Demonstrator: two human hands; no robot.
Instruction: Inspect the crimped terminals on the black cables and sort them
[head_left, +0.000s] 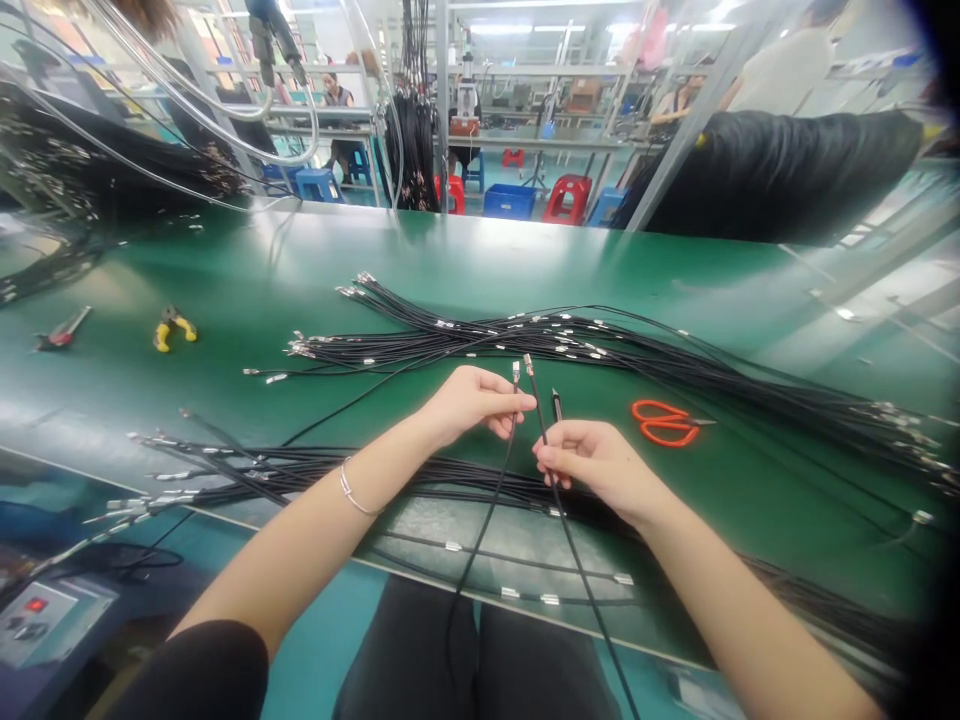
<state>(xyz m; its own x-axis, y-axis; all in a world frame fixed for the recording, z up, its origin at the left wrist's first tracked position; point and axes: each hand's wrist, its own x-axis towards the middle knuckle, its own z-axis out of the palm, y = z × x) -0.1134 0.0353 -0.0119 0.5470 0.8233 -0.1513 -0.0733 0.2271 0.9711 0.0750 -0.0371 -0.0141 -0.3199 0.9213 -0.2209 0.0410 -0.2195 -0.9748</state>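
Observation:
My left hand [484, 400] pinches a thin black cable [491, 515] just below its metal connector, which points upward. Close beside it, my right hand [581, 455] grips a second black cable [576, 550] a little below its coppery end. The two cable tips stand side by side, slightly apart, and both cables hang down over the table edge toward my lap. Behind the right fingers lies a slim black and silver tool [556, 403], partly hidden. Under my forearms runs a near bundle of black cables [457, 478]; a far bundle of black cables [480, 335] lies beyond my hands.
Orange-handled scissors [666, 424] lie right of my hands on the green table [480, 250]. Yellow-handled pliers [174, 328] and a red-handled tool [64, 330] are at left. A thick black cable roll [787, 175] hangs beyond the far edge. Other people sit in the background.

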